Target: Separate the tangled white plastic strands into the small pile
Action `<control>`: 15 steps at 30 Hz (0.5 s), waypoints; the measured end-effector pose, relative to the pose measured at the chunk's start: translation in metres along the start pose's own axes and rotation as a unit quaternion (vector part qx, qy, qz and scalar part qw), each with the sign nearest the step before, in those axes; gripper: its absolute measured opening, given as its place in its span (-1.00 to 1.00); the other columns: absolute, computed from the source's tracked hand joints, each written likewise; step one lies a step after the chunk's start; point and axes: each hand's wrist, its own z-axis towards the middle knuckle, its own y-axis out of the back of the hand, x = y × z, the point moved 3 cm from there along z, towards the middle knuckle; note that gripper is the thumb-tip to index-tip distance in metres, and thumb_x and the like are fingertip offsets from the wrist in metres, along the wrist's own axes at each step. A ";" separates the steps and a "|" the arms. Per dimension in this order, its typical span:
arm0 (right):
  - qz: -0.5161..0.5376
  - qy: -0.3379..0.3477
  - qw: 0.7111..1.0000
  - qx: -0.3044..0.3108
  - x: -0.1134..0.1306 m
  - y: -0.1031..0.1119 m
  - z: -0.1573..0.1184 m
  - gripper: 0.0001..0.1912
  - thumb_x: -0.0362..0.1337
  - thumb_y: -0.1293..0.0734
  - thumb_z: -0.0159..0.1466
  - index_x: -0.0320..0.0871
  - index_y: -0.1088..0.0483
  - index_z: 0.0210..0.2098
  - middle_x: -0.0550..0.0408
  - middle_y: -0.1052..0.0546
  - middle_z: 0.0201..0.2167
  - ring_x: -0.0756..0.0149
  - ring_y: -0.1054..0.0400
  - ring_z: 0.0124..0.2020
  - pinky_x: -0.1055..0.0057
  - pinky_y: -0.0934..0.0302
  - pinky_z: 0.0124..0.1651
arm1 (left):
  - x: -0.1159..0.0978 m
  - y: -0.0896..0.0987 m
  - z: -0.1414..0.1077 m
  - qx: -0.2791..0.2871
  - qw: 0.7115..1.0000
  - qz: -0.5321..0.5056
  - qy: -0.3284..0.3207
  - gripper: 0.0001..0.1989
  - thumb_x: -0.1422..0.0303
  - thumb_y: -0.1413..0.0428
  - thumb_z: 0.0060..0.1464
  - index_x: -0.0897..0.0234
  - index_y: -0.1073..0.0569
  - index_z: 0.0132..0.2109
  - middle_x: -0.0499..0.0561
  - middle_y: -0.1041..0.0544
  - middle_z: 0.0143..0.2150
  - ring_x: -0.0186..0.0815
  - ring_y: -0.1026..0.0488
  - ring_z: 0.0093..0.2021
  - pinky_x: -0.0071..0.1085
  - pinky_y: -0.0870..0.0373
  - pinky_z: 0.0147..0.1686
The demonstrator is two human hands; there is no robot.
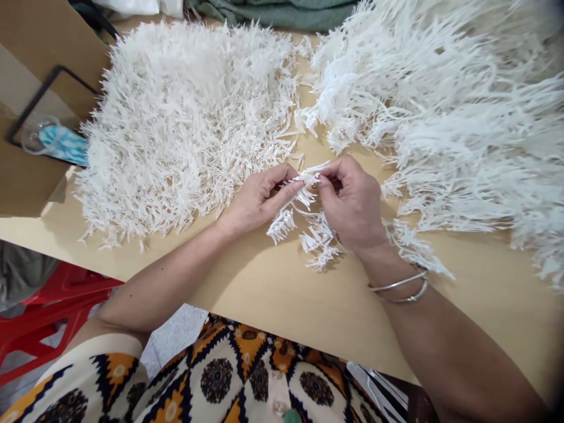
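Between my two hands is a strip of white fringe (310, 175), pinched at both ends a little above the table. My left hand (259, 197) closes thumb and forefinger on its left part. On the other end, the fingertips of my right hand (350, 200) are pressed together. Short tufted lengths of the fringe (321, 239) hang or lie just below my hands; whether they all join the held strip I cannot tell. Past my left hand spreads a heap of short white tufts (194, 117). Beyond my right hand lies a pile of longer white strands (440, 117).
A cardboard box (26, 182) stands at the left, with a black wire frame (33, 103) and a blue-and-white packet (64, 144) by it. Dark green cloth (273, 14) lies along the back of the table (264, 282). A red stool (57, 305) is at lower left.
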 end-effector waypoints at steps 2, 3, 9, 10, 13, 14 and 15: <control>-0.003 -0.018 1.000 -0.017 -0.005 0.002 0.003 -0.92 -0.33 -0.34 0.33 -0.02 -0.37 -0.29 0.14 -0.57 -0.39 0.28 -0.42 -0.38 0.25 -0.35 -0.20 | -0.001 -0.002 -0.001 0.022 0.999 -0.024 -0.004 -0.64 0.02 -0.11 0.41 0.21 -0.47 -0.20 -0.11 -0.39 -0.42 -0.42 -0.27 -0.42 -0.41 -0.20 -0.38; 0.000 -0.026 0.999 -0.025 -0.008 0.003 0.005 -0.91 -0.31 -0.35 0.34 -0.01 -0.36 -0.30 0.13 -0.57 -0.40 0.29 -0.41 -0.38 0.25 -0.35 -0.20 | -0.003 -0.004 -0.001 0.038 0.999 -0.030 -0.010 -0.65 0.03 -0.12 0.40 0.21 -0.49 -0.18 -0.09 -0.43 -0.39 -0.42 -0.30 -0.40 -0.41 -0.23 -0.36; 0.086 -0.010 0.996 0.004 -0.013 0.003 0.006 -0.81 -0.28 -0.35 0.38 -0.06 -0.50 -0.03 0.03 -0.69 -0.16 0.20 -0.60 -0.15 0.16 -0.50 -0.02 | -0.007 -0.008 -0.004 0.025 0.998 -0.050 0.022 -0.67 0.04 -0.10 0.42 0.22 -0.52 -0.10 -0.11 -0.39 -0.39 -0.44 -0.27 -0.42 -0.43 -0.21 -0.38; 0.099 0.004 0.995 0.014 -0.010 0.003 0.005 -0.70 -0.28 -0.34 0.38 -0.06 -0.49 0.09 -0.01 -0.69 -0.03 0.17 -0.61 -0.05 0.12 -0.51 0.05 | -0.007 -0.008 -0.004 0.022 0.998 -0.045 0.028 -0.66 0.04 -0.09 0.43 0.22 -0.52 -0.08 -0.11 -0.38 -0.39 -0.44 -0.27 -0.42 -0.43 -0.22 -0.38; 0.090 0.035 0.995 0.031 0.000 0.008 0.002 -0.60 -0.30 -0.29 0.39 -0.04 -0.49 0.20 -0.02 -0.65 0.17 0.14 -0.59 0.10 0.04 -0.48 0.20 | -0.006 -0.007 -0.004 0.016 0.999 -0.030 0.031 -0.65 0.03 -0.07 0.44 0.22 -0.53 -0.08 -0.11 -0.39 -0.41 -0.43 -0.28 -0.42 -0.43 -0.25 -0.35; 0.087 0.040 0.995 0.038 0.002 0.010 0.001 -0.61 -0.34 -0.28 0.38 -0.05 -0.52 0.16 -0.01 -0.66 0.15 0.13 -0.58 0.11 0.02 -0.46 0.23 | -0.005 -0.007 -0.004 0.009 0.999 -0.031 0.033 -0.64 0.02 -0.06 0.45 0.22 -0.52 -0.09 -0.11 -0.39 -0.42 -0.43 -0.27 -0.42 -0.43 -0.25 -0.36; 0.089 0.047 0.994 0.050 0.004 0.011 0.001 -0.61 -0.37 -0.27 0.35 -0.06 -0.55 0.11 0.00 -0.67 0.13 0.13 -0.58 0.13 0.00 -0.45 0.25 | -0.004 -0.007 -0.004 0.000 0.999 -0.035 0.038 -0.63 0.01 -0.05 0.45 0.21 -0.52 -0.09 -0.11 -0.38 -0.42 -0.43 -0.27 -0.43 -0.43 -0.25 -0.37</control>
